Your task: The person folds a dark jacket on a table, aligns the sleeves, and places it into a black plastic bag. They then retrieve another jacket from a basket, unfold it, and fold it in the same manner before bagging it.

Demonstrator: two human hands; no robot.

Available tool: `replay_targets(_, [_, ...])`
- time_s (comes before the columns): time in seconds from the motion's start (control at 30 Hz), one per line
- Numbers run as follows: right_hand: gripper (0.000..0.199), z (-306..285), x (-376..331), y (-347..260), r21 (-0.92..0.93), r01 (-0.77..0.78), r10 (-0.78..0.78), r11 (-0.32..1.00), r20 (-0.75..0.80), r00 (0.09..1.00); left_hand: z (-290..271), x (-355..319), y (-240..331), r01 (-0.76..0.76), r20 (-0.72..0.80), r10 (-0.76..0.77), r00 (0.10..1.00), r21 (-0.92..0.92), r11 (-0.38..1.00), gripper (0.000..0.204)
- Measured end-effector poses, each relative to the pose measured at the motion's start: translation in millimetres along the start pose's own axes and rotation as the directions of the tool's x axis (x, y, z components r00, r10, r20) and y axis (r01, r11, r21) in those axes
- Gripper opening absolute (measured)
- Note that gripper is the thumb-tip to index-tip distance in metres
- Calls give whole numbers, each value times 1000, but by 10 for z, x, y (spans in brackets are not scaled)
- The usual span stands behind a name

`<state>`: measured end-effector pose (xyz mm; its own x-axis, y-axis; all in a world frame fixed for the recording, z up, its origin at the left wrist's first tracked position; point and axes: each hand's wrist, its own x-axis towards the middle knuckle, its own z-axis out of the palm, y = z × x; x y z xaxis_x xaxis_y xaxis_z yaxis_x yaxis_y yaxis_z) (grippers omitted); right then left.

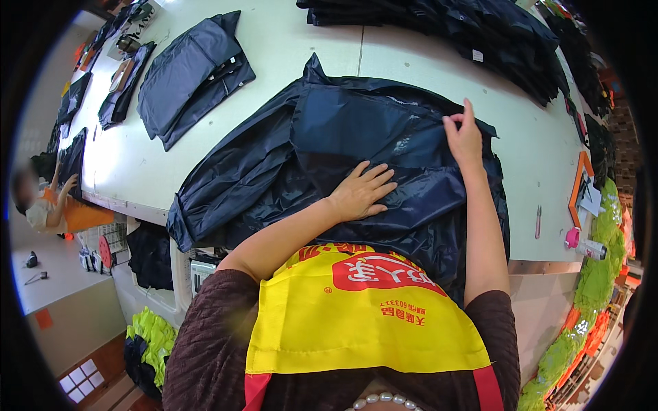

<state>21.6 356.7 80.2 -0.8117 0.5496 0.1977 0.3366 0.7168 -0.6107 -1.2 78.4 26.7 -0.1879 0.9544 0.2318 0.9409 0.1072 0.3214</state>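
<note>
A dark navy shiny garment (322, 147) lies spread across the white table (295, 48) right in front of me. My left hand (362, 190) rests flat on its middle, fingers spread, pressing the fabric down. My right hand (464, 133) pinches the garment's upper right edge between thumb and fingers. Part of the cloth hangs over the table's near edge, behind my yellow and red apron (356, 315).
A folded navy garment (188, 75) lies at the back left, with more dark pieces along the left edge. A stack of dark garments (480, 31) sits at the back right. A pink-capped bottle (586, 245) and an orange frame (579, 185) are at right. Another person (41, 202) works far left.
</note>
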Motion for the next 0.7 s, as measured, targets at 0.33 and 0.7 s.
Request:
replay_targets(0.33, [61, -504, -972, 570, 4, -293, 269, 956, -408, 873, -1022, 45, -1152, 798, -378, -791, 482, -185, 574, 54])
replay_targets(0.7, [28, -439, -767, 810, 907, -276, 690, 318, -22, 724, -840, 239, -1522, 417, -80, -936, 344, -880, 229, 37])
